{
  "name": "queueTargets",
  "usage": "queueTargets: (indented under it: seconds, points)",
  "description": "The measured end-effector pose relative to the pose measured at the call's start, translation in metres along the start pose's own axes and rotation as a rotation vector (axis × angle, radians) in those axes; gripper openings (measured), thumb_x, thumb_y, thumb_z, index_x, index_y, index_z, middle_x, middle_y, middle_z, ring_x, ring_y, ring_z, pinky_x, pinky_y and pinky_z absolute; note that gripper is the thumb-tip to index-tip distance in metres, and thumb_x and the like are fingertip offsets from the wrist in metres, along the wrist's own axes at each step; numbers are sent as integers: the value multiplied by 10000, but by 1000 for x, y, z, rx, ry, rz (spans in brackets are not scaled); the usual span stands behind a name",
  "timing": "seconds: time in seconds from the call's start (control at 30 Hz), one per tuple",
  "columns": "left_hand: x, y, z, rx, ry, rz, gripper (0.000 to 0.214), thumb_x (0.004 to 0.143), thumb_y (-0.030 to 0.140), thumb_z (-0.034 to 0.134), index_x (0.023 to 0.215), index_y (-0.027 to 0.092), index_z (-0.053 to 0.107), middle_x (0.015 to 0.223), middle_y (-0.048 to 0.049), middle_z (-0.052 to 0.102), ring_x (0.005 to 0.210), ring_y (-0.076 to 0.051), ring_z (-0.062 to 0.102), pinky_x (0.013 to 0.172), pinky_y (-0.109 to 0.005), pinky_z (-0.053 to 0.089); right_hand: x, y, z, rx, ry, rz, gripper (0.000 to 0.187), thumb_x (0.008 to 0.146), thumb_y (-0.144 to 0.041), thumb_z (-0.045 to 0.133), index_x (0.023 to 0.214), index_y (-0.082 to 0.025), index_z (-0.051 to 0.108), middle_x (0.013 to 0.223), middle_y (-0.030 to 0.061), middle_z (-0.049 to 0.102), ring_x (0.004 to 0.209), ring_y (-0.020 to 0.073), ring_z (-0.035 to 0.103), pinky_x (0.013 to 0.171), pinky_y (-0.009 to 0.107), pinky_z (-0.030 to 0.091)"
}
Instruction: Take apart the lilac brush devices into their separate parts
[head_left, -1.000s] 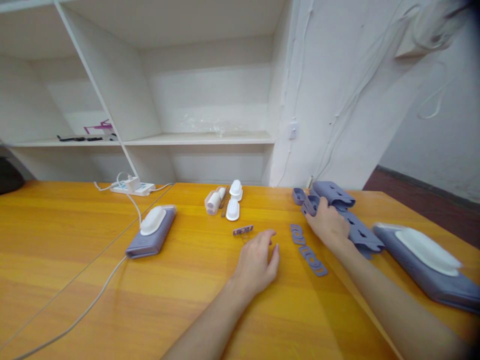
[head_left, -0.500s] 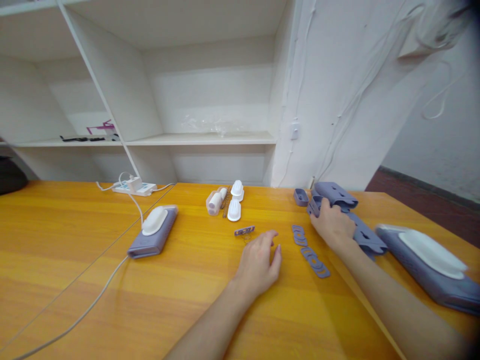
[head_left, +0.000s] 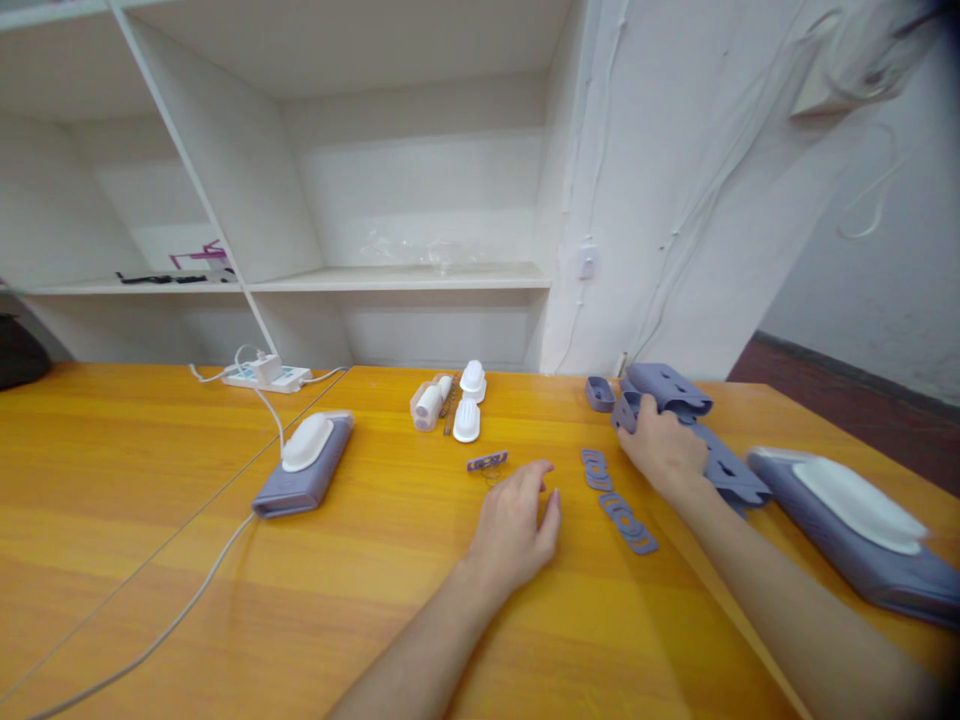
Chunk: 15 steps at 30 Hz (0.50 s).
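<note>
One purple shell (head_left: 675, 392) under right grip (head_left: 660, 447).

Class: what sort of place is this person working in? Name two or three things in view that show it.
Probably a small assembly workshop. The orange wooden table holds many matching purple plastic parts laid out in groups, a purple-and-white device lies by a power strip, and white shelves stand behind.
</note>
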<state>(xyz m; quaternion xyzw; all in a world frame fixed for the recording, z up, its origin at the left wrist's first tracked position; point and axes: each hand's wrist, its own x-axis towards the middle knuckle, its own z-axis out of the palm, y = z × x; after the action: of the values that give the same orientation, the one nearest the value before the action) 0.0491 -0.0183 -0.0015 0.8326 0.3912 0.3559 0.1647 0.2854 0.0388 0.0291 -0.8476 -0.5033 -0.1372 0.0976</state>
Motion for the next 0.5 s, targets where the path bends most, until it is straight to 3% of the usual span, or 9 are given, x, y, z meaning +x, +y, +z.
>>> queueTargets:
  seconds: [0.37,0.5]
  points:
    - [0,1,0,2,10,5,277,919,250,401,1189,196,435,1031,-58,620,828,-162,598,763,-311,484,-8,-5,-8,-24,69,18,484,884,-504,376,1185,-135,463,1020,190,503,802,323,611,615,389,454]
    - [0,1,-1,4,4,4,284,917,249,407,1195,198,431,1036,-56,620,823,-160,600,763,-311,484,-17,-11,-20,-59,235,-87,435,897,-397,382,1227,-126,462,1122,232,479,1023,382,482,749,452,400]
